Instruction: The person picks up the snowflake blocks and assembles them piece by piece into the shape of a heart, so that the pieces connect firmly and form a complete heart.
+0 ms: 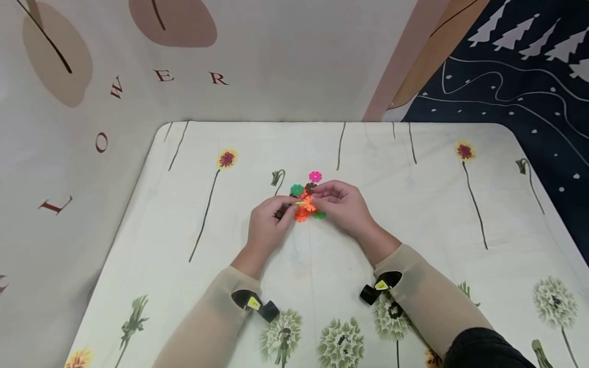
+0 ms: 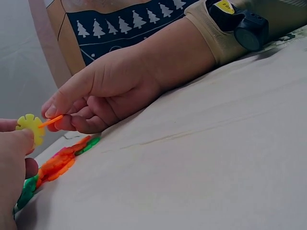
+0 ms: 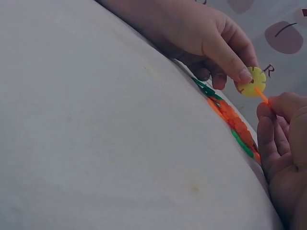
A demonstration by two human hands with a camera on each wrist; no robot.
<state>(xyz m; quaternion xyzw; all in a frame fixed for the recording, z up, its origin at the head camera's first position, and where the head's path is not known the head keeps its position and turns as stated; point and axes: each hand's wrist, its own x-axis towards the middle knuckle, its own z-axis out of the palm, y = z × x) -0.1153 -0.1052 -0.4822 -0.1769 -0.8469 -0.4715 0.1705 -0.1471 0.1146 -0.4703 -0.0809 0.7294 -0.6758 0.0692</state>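
My left hand (image 1: 269, 223) pinches a yellow notched plastic disc (image 3: 252, 82) between thumb and fingertips. An orange notched disc (image 2: 51, 120), seen edge-on in both wrist views, is pinched by my right hand (image 1: 342, 208). The two discs meet at their edges, crosswise to each other, above the table. Below and behind them lies a small pile of notched discs (image 2: 56, 165), mostly orange with some green. In the head view a green disc (image 1: 296, 189) and a dark brown disc (image 1: 311, 187) show between the hands, partly hidden by the fingers.
A pink disc (image 1: 315, 176) lies at the far edge of the pile. The table (image 1: 414, 204) wears a white cloth printed with flowers and dandelions. Behind it hangs a pale curtain (image 1: 294, 61) with letters, and a dark blue cloth (image 1: 515, 92) with tree shapes at right.
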